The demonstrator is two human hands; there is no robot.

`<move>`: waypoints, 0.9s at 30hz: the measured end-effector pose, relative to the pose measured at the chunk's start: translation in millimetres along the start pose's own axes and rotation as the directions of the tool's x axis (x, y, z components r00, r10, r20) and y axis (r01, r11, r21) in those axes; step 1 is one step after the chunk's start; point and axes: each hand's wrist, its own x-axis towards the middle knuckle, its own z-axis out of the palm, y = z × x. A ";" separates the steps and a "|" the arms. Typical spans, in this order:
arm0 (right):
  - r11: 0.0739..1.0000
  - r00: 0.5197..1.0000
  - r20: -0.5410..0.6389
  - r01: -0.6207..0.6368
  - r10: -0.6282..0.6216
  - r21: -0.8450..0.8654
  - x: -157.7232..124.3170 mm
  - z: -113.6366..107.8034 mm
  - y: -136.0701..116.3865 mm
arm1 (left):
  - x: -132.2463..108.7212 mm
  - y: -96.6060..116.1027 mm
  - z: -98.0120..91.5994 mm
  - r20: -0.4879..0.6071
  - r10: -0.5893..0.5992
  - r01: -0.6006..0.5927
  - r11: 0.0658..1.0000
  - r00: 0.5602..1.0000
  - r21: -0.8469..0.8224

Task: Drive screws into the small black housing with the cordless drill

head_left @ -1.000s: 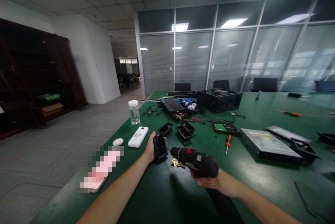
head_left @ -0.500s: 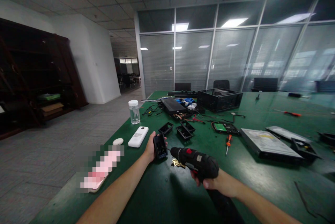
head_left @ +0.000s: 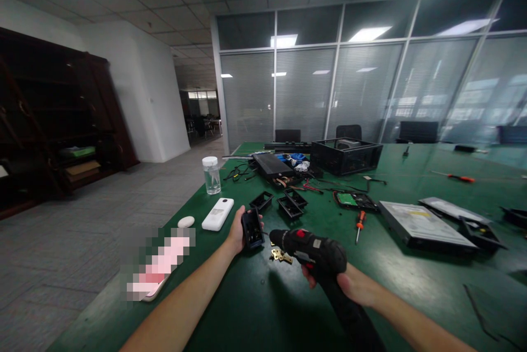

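My left hand (head_left: 237,233) is closed round a small black plastic box (head_left: 252,229), tilted with its open side toward me. In my right hand (head_left: 343,281) is a black cordless drill (head_left: 315,250) with red details, its chuck aimed left at the box. The bit's tip reaches the box's right edge; whether it touches a screw cannot be made out. Below the chuck, several small brass-coloured metal brackets (head_left: 281,256) lie on the green table (head_left: 247,308). Similar black boxes (head_left: 290,208) stand just beyond my left hand.
On the left are a clear jar (head_left: 212,176), a white device (head_left: 218,214) and a pink phone (head_left: 162,269). To the right lie an orange screwdriver (head_left: 359,227), a green circuit board (head_left: 354,200) and a metal disc drive (head_left: 424,228). A black case (head_left: 346,155) stands farther back.
The drill has shifted slightly right, with its body turned a little in my right hand. My left hand and the black box have hardly moved.
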 end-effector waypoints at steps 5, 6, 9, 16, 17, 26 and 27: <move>1.000 1.000 0.009 -0.002 0.002 -0.030 0.7 -0.3 -1.3 | -1.3 0.6 1.0 -0.010 -0.036 0.036 0.999 0.999 -0.006; 0.999 1.000 0.006 -0.002 0.002 -0.039 0.8 0.0 -1.9 | -1.4 0.7 1.1 -0.012 -0.034 0.034 0.999 0.999 -0.010; 0.999 1.000 0.007 -0.009 0.009 -0.045 0.0 0.5 -1.9 | -1.0 0.7 0.7 -0.012 -0.040 0.039 0.999 0.999 -0.013; 0.994 0.997 -0.051 -0.069 0.064 -0.083 -2.9 3.8 -10.3 | 1.6 -0.6 -0.8 -0.018 -0.028 0.027 0.999 0.999 -0.031; 0.994 0.996 -0.059 -0.072 0.068 -0.076 -2.8 5.1 -13.3 | 1.7 -0.7 -0.8 -0.015 -0.027 0.026 0.999 1.000 -0.033; 0.998 0.996 -0.054 -0.068 0.067 -0.013 0.7 14.1 -21.8 | 2.2 -0.9 -0.5 0.002 0.005 -0.005 0.999 1.000 -0.040; 0.998 0.997 -0.053 -0.064 0.064 -0.013 0.9 13.9 -21.6 | 2.3 -1.0 -0.6 0.004 0.007 -0.007 0.999 1.000 -0.041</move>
